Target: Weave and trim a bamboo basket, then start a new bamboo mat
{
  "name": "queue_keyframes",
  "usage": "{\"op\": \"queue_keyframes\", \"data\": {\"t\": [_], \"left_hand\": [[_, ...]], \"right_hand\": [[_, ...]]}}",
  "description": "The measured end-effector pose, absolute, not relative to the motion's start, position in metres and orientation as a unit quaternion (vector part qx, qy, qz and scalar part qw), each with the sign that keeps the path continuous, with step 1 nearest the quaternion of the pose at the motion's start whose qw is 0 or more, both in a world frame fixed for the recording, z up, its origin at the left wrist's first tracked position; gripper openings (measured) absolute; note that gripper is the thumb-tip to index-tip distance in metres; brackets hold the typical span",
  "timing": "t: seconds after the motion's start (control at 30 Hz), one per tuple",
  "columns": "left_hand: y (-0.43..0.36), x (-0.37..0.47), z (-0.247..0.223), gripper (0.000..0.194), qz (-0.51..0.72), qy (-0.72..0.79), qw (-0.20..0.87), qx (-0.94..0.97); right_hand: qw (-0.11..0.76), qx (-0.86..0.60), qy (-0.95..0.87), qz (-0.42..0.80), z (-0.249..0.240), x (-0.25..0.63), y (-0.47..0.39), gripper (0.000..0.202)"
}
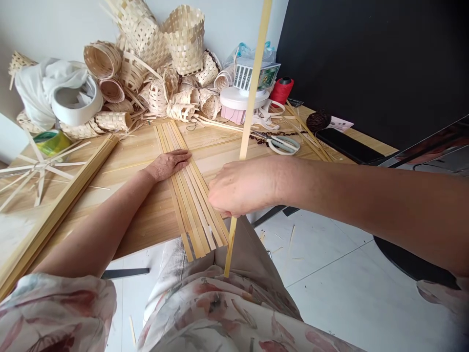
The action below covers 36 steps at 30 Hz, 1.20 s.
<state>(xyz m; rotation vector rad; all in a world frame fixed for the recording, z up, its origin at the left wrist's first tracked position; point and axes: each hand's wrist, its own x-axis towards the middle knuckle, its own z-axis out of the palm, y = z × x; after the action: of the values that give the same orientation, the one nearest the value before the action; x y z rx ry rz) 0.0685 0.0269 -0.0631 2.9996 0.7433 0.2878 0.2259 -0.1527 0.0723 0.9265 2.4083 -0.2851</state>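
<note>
Several flat bamboo strips (pixel 194 195) lie side by side on the wooden table (pixel 142 215), their near ends jutting past its front edge over my lap. Across their upper part my left hand (pixel 170 164) rests flat with the fingers stretched out. Closed around a single long bamboo strip (pixel 252 93), my right hand (pixel 244 188) hovers just right of the row. That strip stands nearly upright, rising past the top of the view, with its lower end near my shirt. The fingertips of the right hand are partly hidden from me.
Woven baskets (pixel 185 39) pile up at the back. A bundle of long strips (pixel 62 210) and a star of crossed strips (pixel 40 166) lie at left. Scissors (pixel 282 144), red thread spool (pixel 282 90) and a phone (pixel 350 145) are at right. Strip scraps (pixel 292 234) litter the floor.
</note>
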Motion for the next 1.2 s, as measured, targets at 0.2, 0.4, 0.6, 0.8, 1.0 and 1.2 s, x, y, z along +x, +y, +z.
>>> {"op": "queue_keyframes", "data": {"t": [0.2, 0.4, 0.6, 0.8, 1.0, 1.2], "left_hand": [[0.025, 0.069, -0.062, 0.057, 0.094, 0.248, 0.03, 0.964], [0.024, 0.07, -0.061, 0.057, 0.096, 0.249, 0.024, 0.964], [0.024, 0.07, -0.062, 0.058, 0.095, 0.246, 0.01, 0.964], [0.026, 0.068, -0.064, 0.061, 0.097, 0.252, 0.012, 0.963], [0.027, 0.068, -0.065, 0.061, 0.1, 0.254, 0.02, 0.962], [0.025, 0.068, -0.062, 0.062, 0.09, 0.249, 0.018, 0.964]], "right_hand": [[0.286, 0.37, 0.873, -0.136, 0.07, 0.217, -0.148, 0.024], [0.31, 0.38, 0.864, -0.114, 0.066, 0.211, -0.146, 0.022], [0.331, 0.374, 0.86, -0.104, 0.069, 0.204, -0.146, 0.022], [0.286, 0.384, 0.858, -0.188, 0.061, 0.234, -0.136, 0.023], [0.251, 0.382, 0.838, -0.297, 0.039, 0.284, -0.128, 0.015], [0.238, 0.344, 0.862, -0.287, 0.028, 0.282, -0.125, 0.019]]}}
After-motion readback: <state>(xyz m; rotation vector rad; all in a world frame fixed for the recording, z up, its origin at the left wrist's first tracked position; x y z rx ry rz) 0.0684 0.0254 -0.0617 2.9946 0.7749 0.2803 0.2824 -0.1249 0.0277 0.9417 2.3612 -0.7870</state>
